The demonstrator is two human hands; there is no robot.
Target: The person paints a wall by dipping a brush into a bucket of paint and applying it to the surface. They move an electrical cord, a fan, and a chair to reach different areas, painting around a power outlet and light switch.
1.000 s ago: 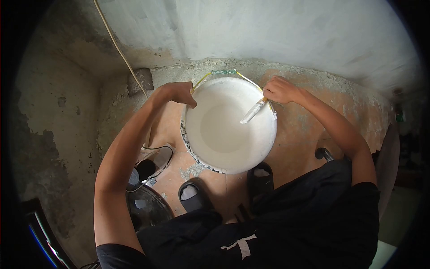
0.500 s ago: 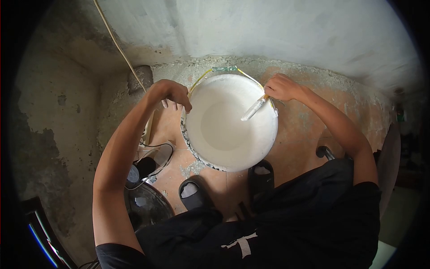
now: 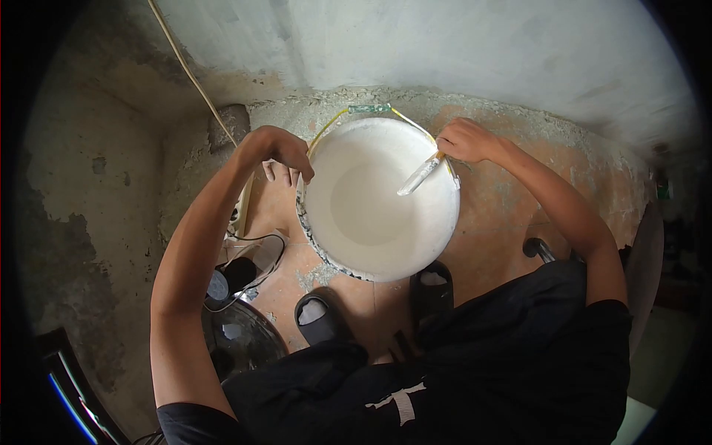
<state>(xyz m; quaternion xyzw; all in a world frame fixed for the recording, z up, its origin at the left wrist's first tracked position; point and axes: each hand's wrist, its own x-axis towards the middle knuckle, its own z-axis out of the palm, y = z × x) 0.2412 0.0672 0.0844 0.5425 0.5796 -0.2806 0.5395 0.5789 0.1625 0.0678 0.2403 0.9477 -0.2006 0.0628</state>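
Observation:
A big round bucket stands on the floor in front of my feet, with a smooth off-white liquid inside. My left hand is at its left rim, thumb on the inner side and fingers hanging outside, closed over the edge. At the upper right rim, my right hand is closed around a white-smeared putty knife. Its orange-brown handle is mostly hidden in my fist. The blade slants down over the bucket's inside, above the liquid. The yellow wire handle with a green grip leans toward the wall.
A grey wall rises just beyond the bucket. At left are a cable, a power strip and a dark glossy rounded object. My sandals are close to the bucket; a metal tube with a black end is at right.
The outer fingers of my left hand hang a little more extended beside the rim. My right hand and the putty knife have hardly moved. The view has shifted slightly.

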